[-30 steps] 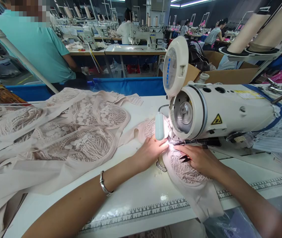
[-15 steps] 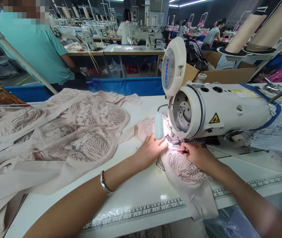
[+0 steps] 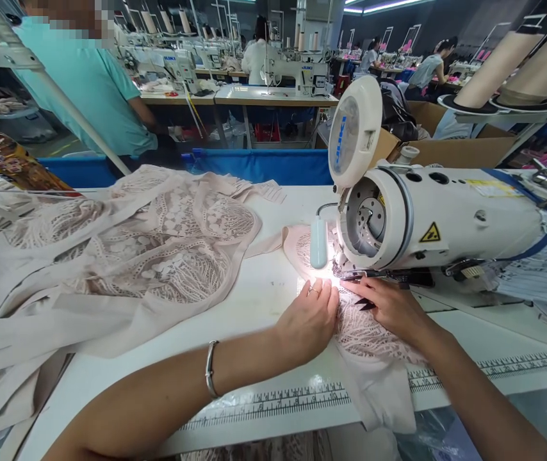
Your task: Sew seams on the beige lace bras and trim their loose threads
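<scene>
A pale pink lace bra [image 3: 362, 330] lies under the needle area of a white sewing machine [image 3: 451, 214], lit by a small lamp. My left hand [image 3: 309, 317], with a ring and a bracelet, rests on the lace at its left edge, fingers laid forward and close together; its thumb is hidden. My right hand [image 3: 396, 307] is on the cloth just right of the needle, index finger stretched toward it. Dark pointed blades of thread snips [image 3: 364, 304] stick out from under that hand's curled fingers. The needle tip itself is lost in glare.
Several more lace bras [image 3: 177, 250] are heaped on the left of the table. A printed ruler [image 3: 302, 400] runs along the front edge. Thread cones [image 3: 499, 67] stand at back right. A co-worker in a turquoise shirt [image 3: 81, 96] is beyond the blue cloth trough [image 3: 264, 166].
My left hand has moved back from the needle toward me, its fingers now lying over the lace. My right index finger has reached out toward the needle. The camera view has shifted slightly left.
</scene>
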{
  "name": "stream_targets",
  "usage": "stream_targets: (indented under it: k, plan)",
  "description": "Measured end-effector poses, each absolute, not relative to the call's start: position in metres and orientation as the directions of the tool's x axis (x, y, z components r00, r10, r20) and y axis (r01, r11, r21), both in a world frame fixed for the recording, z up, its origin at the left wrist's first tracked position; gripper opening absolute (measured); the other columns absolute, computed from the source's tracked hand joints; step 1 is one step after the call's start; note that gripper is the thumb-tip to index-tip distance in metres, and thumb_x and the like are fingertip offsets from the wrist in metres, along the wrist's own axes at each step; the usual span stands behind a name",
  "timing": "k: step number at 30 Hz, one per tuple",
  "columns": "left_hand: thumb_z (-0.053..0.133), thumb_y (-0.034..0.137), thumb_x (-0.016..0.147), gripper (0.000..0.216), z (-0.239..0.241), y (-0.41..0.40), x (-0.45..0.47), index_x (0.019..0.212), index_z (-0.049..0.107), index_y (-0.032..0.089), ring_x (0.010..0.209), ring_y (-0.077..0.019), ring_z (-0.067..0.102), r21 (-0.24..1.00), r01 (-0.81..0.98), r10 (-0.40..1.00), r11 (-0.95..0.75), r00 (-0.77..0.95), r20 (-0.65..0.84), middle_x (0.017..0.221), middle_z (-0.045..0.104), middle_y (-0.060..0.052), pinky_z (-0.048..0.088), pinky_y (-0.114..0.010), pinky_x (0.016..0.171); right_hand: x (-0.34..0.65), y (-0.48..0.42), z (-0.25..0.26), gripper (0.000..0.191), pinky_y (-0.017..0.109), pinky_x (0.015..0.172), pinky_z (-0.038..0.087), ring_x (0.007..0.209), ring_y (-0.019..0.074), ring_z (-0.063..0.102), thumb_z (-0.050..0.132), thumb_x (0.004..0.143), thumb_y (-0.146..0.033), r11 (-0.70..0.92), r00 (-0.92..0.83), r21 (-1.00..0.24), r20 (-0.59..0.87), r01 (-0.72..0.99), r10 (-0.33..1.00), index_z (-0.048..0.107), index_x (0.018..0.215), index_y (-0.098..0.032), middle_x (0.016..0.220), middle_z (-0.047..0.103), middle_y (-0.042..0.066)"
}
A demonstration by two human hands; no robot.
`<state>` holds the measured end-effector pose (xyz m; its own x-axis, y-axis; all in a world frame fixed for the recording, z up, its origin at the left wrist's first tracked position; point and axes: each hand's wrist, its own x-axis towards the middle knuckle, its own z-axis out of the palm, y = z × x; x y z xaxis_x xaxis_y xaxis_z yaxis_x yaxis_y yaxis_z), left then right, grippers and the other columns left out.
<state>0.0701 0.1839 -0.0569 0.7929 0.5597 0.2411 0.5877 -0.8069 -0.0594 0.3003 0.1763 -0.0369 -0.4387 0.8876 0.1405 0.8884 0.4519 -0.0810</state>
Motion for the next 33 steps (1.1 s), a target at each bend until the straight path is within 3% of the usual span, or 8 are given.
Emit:
stream_targets:
  k: [7, 12, 18, 23, 25, 28, 33]
  plan:
    - [0.042, 0.009, 0.093, 0.045, -0.059, 0.202, 0.059, 0.136, 0.045, -0.004, 0.131, -0.0361, 0.053, -0.056, 0.511, 0.481, -0.858, 0.835, 0.267, 0.138, 0.057, -0.026, 0.041, -0.048, 0.109, 0.291, 0.175, -0.035, 0.071, 0.022, 0.062, 0.053, 0.084, 0.0164, 0.068, 0.041, 0.073, 0.003, 0.469, -0.452, -0.065, 0.178, 0.881, 0.874, 0.066, 0.131, -0.030, 0.100, 0.072, 0.002]
    - [0.038, 0.005, 0.094, 0.038, -0.056, 0.217, 0.051, 0.130, 0.052, 0.005, 0.126, -0.0300, 0.058, -0.012, 0.481, 0.454, -0.877, 0.837, 0.306, 0.135, 0.061, -0.019, 0.042, -0.045, 0.109, 0.290, 0.175, -0.036, 0.065, 0.023, 0.062, 0.053, 0.083, 0.0175, 0.069, 0.041, 0.074, 0.002, 0.474, -0.453, -0.061, 0.211, 0.879, 0.866, 0.068, 0.127, -0.026, 0.102, 0.073, 0.004]
    - [0.034, 0.002, 0.096, 0.041, -0.047, 0.238, 0.038, 0.132, 0.051, 0.014, 0.125, -0.0252, 0.059, 0.110, 0.414, 0.428, -0.904, 0.871, 0.240, 0.144, 0.057, -0.013, 0.041, -0.045, 0.109, 0.290, 0.177, -0.041, 0.059, 0.026, 0.066, 0.053, 0.085, 0.0196, 0.069, 0.044, 0.078, -0.001, 0.471, -0.452, -0.067, 0.187, 0.880, 0.872, 0.066, 0.128, -0.024, 0.103, 0.073, 0.005]
    - [0.037, -0.005, 0.089, 0.042, -0.036, 0.238, 0.043, 0.122, 0.056, 0.011, 0.107, -0.0272, 0.065, 0.028, 0.472, 0.466, -0.881, 0.856, 0.225, 0.133, 0.062, -0.016, 0.043, -0.047, 0.101, 0.287, 0.176, -0.041, 0.053, 0.026, 0.068, 0.054, 0.085, 0.0198, 0.070, 0.045, 0.085, -0.004, 0.454, -0.433, -0.118, 0.170, 0.883, 0.885, 0.065, 0.129, -0.024, 0.106, 0.073, 0.006]
    - [0.037, -0.003, 0.090, 0.035, -0.034, 0.227, 0.051, 0.113, 0.059, 0.011, 0.105, -0.0274, 0.063, 0.026, 0.480, 0.471, -0.877, 0.846, 0.251, 0.124, 0.064, -0.018, 0.046, -0.045, 0.094, 0.286, 0.175, -0.041, 0.051, 0.026, 0.067, 0.054, 0.085, 0.0196, 0.070, 0.044, 0.086, -0.005, 0.456, -0.428, -0.166, 0.178, 0.874, 0.886, 0.065, 0.129, -0.024, 0.103, 0.072, 0.006]
    - [0.040, 0.009, 0.098, 0.024, -0.036, 0.207, 0.062, 0.112, 0.059, 0.011, 0.098, -0.0246, 0.061, 0.152, 0.438, 0.463, -0.886, 0.845, 0.267, 0.110, 0.065, -0.014, 0.049, -0.038, 0.084, 0.287, 0.176, -0.043, 0.049, 0.025, 0.070, 0.055, 0.088, 0.0190, 0.070, 0.043, 0.085, -0.006, 0.467, -0.426, -0.242, 0.205, 0.850, 0.881, 0.067, 0.125, -0.022, 0.100, 0.072, 0.006]
    - [0.047, 0.020, 0.100, 0.018, -0.040, 0.200, 0.062, 0.091, 0.061, 0.014, 0.093, -0.0241, 0.058, 0.245, 0.411, 0.468, -0.878, 0.844, 0.261, 0.100, 0.063, -0.012, 0.049, -0.039, 0.085, 0.295, 0.177, -0.054, 0.060, 0.026, 0.073, 0.057, 0.088, 0.0185, 0.069, 0.042, 0.074, -0.001, 0.485, -0.414, -0.302, 0.270, 0.821, 0.869, 0.067, 0.123, -0.025, 0.104, 0.072, 0.005]
